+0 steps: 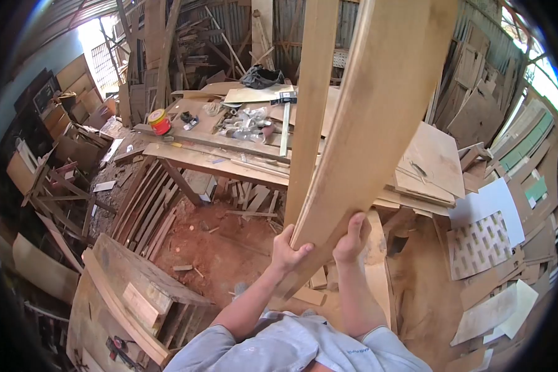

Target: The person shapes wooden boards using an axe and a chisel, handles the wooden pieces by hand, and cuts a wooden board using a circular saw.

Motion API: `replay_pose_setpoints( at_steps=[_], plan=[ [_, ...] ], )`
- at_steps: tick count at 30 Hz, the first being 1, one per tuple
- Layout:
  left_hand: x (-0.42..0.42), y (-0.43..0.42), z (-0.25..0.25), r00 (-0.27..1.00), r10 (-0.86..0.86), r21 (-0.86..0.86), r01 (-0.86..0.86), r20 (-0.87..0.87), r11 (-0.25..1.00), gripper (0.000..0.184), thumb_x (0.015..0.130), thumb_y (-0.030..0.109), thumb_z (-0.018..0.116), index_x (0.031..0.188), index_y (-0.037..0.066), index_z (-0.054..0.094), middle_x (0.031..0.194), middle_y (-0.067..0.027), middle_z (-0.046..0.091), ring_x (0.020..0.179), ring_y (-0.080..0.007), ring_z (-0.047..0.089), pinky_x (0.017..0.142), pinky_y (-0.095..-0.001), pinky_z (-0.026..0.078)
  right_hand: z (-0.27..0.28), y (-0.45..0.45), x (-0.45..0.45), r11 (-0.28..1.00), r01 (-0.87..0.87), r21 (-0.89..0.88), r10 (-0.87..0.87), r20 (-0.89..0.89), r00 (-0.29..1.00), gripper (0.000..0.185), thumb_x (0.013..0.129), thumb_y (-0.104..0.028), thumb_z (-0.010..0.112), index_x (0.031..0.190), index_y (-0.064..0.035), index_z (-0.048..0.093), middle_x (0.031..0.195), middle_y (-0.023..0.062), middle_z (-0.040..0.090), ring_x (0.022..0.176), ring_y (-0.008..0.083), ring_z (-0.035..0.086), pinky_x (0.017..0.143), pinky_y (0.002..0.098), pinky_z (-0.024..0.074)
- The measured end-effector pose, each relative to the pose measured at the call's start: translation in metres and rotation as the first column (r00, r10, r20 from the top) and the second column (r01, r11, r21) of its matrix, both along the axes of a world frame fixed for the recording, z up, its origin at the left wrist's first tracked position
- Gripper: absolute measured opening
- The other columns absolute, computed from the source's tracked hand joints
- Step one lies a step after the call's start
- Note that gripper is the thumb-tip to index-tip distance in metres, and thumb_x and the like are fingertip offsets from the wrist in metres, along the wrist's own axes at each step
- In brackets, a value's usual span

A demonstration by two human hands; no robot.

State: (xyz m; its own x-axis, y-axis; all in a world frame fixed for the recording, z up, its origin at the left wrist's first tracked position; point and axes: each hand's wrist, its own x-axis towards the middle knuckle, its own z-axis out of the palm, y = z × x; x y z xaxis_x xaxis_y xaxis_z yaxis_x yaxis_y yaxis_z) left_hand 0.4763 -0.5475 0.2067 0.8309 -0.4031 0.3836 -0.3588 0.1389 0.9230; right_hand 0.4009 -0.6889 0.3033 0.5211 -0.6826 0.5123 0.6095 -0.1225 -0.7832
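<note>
Long, wide light-brown wooden board (378, 105) held up at slant, top end out of view. Left hand (289, 249) clamped on its left edge, right hand (352, 239) clamped on its right, both near lower end. Narrower pale wooden plank (310, 111) just left of board. Beyond, cluttered wooden table (223, 166) (round red-and-yellow tub (159, 123) near left end).

Red/yel. tub (160, 123) on bench (229, 168); patterned sheet (481, 246) by wht. board (491, 197), R.
</note>
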Motion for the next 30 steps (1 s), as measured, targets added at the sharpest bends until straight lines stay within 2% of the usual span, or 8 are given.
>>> replay_pose_setpoints(
  at_steps=[5, 13, 16, 17, 21, 25, 28, 30],
  plan=[
    [0.107, 0.005, 0.024, 0.997, -0.072, -0.177, 0.065, -0.034, 0.982, 0.085, 0.079, 0.071, 0.086, 0.111, -0.006, 0.069, 0.097, -0.0112, 0.077, 0.092, -0.0152, 0.072, 0.08, -0.0338, 0.059, 0.038, 0.021, 0.11, 0.995, 0.048, -0.082, -0.05, -0.023, 0.998, 0.059, 0.111, -0.056, 0.051, 0.103, 0.0006, 0.066, 0.103, 0.0061, 0.071, 0.097, 0.0137, 0.062, 0.087, 0.031, 0.0484],
    [0.304, 0.036, 0.013, 0.997, -0.082, -0.125, 0.079, -0.012, 0.989, 0.084, 0.079, 0.066, 0.088, 0.119, -0.006, 0.07, 0.104, -0.0147, 0.079, 0.098, -0.0201, 0.075, 0.087, -0.037, 0.059, 0.025, 0.064, 0.313, 0.966, 0.241, -0.093, -0.244, -0.02, 0.97, 0.06, 0.111, -0.057, 0.051, 0.1, 0.0004, 0.066, 0.092, 0.0008, 0.065, 0.087, 0.0111, 0.055, 0.078, 0.0302, 0.0448],
    [0.371, 0.041, -0.014, 0.996, -0.089, -0.084, 0.089, 0.0, 0.992, 0.083, 0.08, 0.064, 0.088, 0.122, -0.005, 0.07, 0.107, -0.0146, 0.079, 0.102, -0.0218, 0.075, 0.09, -0.0371, 0.058, -0.012, 0.066, 0.379, 0.948, 0.291, -0.13, -0.291, 0.021, 0.956, 0.062, 0.111, -0.058, 0.051, 0.105, 0.0014, 0.067, 0.097, 0.0037, 0.068, 0.093, 0.0137, 0.058, 0.083, 0.0326, 0.0477],
    [0.39, 0.038, -0.02, 0.995, -0.102, -0.079, 0.101, -0.013, 0.992, 0.083, 0.08, 0.064, 0.088, 0.122, -0.005, 0.069, 0.107, -0.0144, 0.079, 0.102, -0.0218, 0.075, 0.09, -0.0371, 0.058, -0.039, 0.048, 0.389, 0.976, 0.188, -0.107, -0.202, -0.139, 0.969, 0.065, 0.11, -0.06, 0.051, 0.117, 0.0024, 0.069, 0.108, 0.0087, 0.072, 0.103, 0.0162, 0.062, 0.092, 0.0338, 0.0494],
    [0.455, 0.021, -0.036, 0.977, -0.207, -0.091, 0.201, -0.061, 0.975, 0.074, 0.086, 0.058, 0.087, 0.125, -0.002, 0.069, 0.108, -0.0139, 0.078, 0.103, -0.0214, 0.074, 0.091, -0.0377, 0.058, -0.026, 0.035, 0.44, 0.975, 0.178, -0.136, -0.204, -0.207, 0.957, 0.061, 0.111, -0.056, 0.052, 0.12, 0.0017, 0.067, 0.105, 0.0081, 0.071, 0.096, 0.0139, 0.063, 0.088, 0.032, 0.0506],
    [0.514, -0.003, -0.047, 0.975, -0.198, -0.008, 0.199, -0.104, 0.98, 0.066, 0.091, 0.054, 0.083, 0.126, 0.0, 0.071, 0.11, -0.0151, 0.079, 0.102, -0.0227, 0.075, 0.089, -0.0387, 0.058, 0.002, 0.029, 0.44, 0.981, 0.149, -0.128, -0.193, -0.503, 0.842, 0.061, 0.106, -0.052, 0.065, 0.13, 0.0034, 0.065, 0.112, 0.0148, 0.07, 0.113, 0.0267, 0.065, 0.105, 0.0398, 0.0498],
    [0.537, -0.019, -0.047, 0.974, -0.177, -0.016, 0.177, -0.143, 0.984, 0.063, 0.094, 0.052, 0.081, 0.127, 0.0, 0.071, 0.113, -0.0166, 0.079, 0.104, -0.0241, 0.074, 0.092, -0.0391, 0.057, -0.006, 0.001, 0.433, 0.68, 0.479, -0.555, -0.729, -0.442, 0.523, 0.065, 0.097, -0.046, 0.077, 0.135, 0.004, 0.061, 0.129, 0.0216, 0.064, 0.13, 0.0354, 0.057, 0.112, 0.0468, 0.0451],
    [0.549, -0.03, -0.048, 0.974, -0.161, -0.026, 0.158, -0.158, 0.987, 0.061, 0.096, 0.05, 0.08, 0.128, 0.0, 0.071, 0.114, -0.0168, 0.079, 0.106, -0.0239, 0.074, 0.093, -0.0388, 0.057, -0.002, -0.027, 0.43, 0.578, 0.549, -0.603, -0.816, -0.422, 0.395, 0.096, 0.082, -0.04, 0.09, 0.153, 0.0018, 0.04, 0.153, 0.0278, 0.044, 0.146, 0.0433, 0.041, 0.122, 0.0515, 0.0365]
  ],
)
